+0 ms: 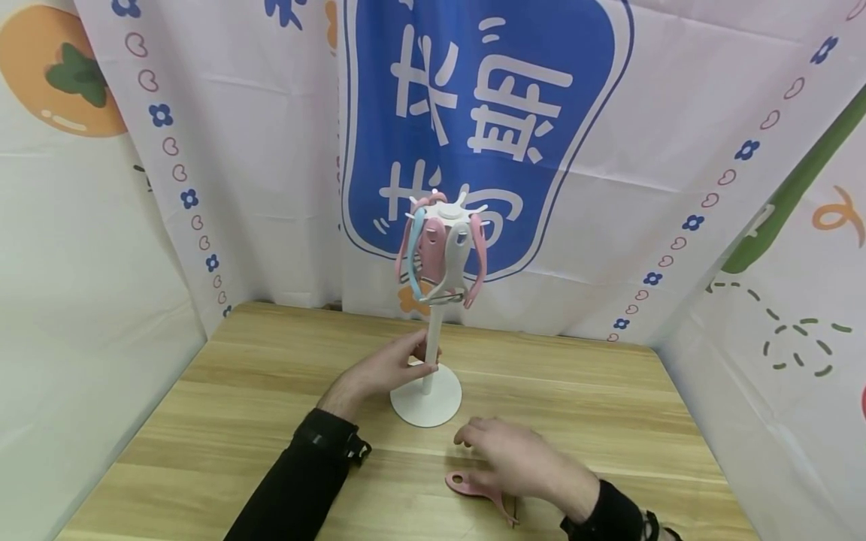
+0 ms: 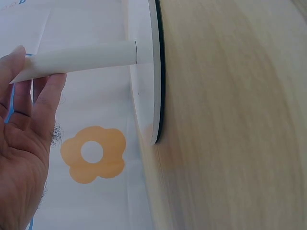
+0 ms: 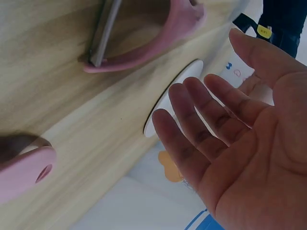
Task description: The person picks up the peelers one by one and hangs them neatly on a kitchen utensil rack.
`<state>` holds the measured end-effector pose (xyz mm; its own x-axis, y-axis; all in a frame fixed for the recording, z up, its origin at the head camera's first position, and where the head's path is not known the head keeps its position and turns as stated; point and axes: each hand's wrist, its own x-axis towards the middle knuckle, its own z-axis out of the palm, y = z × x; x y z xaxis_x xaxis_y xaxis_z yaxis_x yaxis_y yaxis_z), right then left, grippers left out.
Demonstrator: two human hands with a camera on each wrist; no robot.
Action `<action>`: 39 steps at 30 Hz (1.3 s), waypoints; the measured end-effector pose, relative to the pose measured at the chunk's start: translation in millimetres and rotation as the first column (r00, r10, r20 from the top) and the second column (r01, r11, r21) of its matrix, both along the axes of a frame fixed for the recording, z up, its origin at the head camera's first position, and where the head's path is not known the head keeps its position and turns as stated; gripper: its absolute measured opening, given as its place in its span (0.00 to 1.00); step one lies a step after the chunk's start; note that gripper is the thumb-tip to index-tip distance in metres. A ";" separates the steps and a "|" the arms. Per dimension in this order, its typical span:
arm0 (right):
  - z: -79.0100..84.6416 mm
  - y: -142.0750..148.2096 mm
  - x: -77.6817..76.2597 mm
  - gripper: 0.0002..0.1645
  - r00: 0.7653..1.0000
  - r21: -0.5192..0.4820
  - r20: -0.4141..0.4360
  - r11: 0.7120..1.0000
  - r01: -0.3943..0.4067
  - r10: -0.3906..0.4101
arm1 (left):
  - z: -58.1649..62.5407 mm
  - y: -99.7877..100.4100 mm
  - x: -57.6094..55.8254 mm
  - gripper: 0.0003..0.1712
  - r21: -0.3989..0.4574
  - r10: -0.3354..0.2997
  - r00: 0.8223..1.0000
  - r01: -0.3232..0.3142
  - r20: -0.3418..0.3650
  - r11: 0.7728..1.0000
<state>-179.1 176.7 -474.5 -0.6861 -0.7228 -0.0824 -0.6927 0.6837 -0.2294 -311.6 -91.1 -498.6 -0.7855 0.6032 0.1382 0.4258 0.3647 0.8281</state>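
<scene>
A white stand [image 1: 428,406] has a round base and an upright post [image 2: 91,57]. My left hand [image 1: 386,367] holds the post between thumb and fingers, a little above the base. Several peelers, pink, light blue and a white one [image 1: 455,263], hang from hooks at the stand's top. A pink peeler [image 1: 473,487] lies on the table under my right hand [image 1: 524,458], which is over it with nothing held. In the right wrist view the fingers are loosely bent, near a pink peeler [image 3: 144,55] with a metal blade. Another pink handle [image 3: 29,172] shows at lower left.
The wooden table [image 1: 271,466] reaches back to a white printed curtain [image 1: 284,165] with a blue panel behind the stand. More printed curtain [image 1: 778,421] closes off the sides. In the right wrist view, dark clothing [image 3: 280,24] shows at the upper right.
</scene>
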 end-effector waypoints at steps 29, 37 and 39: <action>-9.9 -1.6 6.0 0.15 0.999 0.040 0.003 0.998 0.050 -0.050 | -1.9 -0.6 -0.2 0.16 0.009 0.008 1.000 -0.008 0.000 1.000; 1.2 2.8 -0.2 0.16 0.996 -0.039 -0.042 0.996 0.081 -0.083 | -1.7 -0.6 0.5 0.15 0.006 0.004 1.000 -0.004 -0.004 1.000; 3.9 3.4 -1.0 0.17 0.995 -0.070 -0.041 0.994 0.088 -0.091 | -0.5 -0.5 1.3 0.15 0.008 0.002 1.000 -0.002 -0.001 1.000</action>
